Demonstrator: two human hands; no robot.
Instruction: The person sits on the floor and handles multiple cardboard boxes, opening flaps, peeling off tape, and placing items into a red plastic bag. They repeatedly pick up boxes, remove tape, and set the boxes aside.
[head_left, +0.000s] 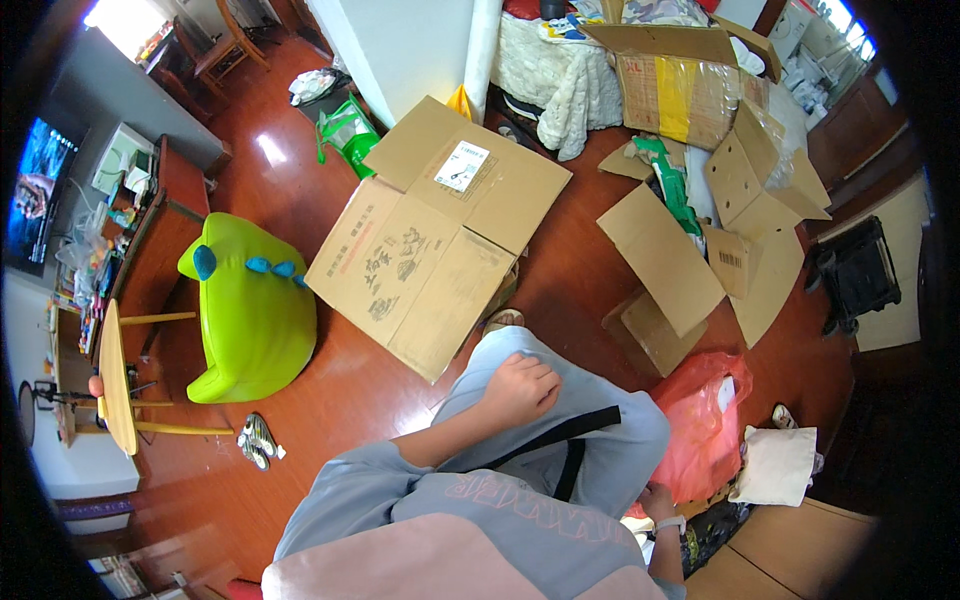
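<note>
My left hand (523, 388) rests on my bent knee in light blue trousers (480, 360). Its fingers are curled in and nothing shows in them. My right hand (658, 501), with a light band at the wrist, reaches down at my right side against a translucent red plastic bag (701, 431). Its fingertips are partly hidden, so a grip on the bag cannot be made out. A pale object shows through the bag. In front of me a flattened cardboard box (439, 240) with printing and a white label (465, 166) lies at a slant, beside my foot.
Opened cardboard boxes (660, 255) with green packaging (675, 187) are ahead right. A taped carton (679, 97) stands behind them. A green beanbag seat (259, 315), striped shoes (257, 442) and a wooden stool (120, 375) are left. A cream cloth pouch (776, 465) lies right.
</note>
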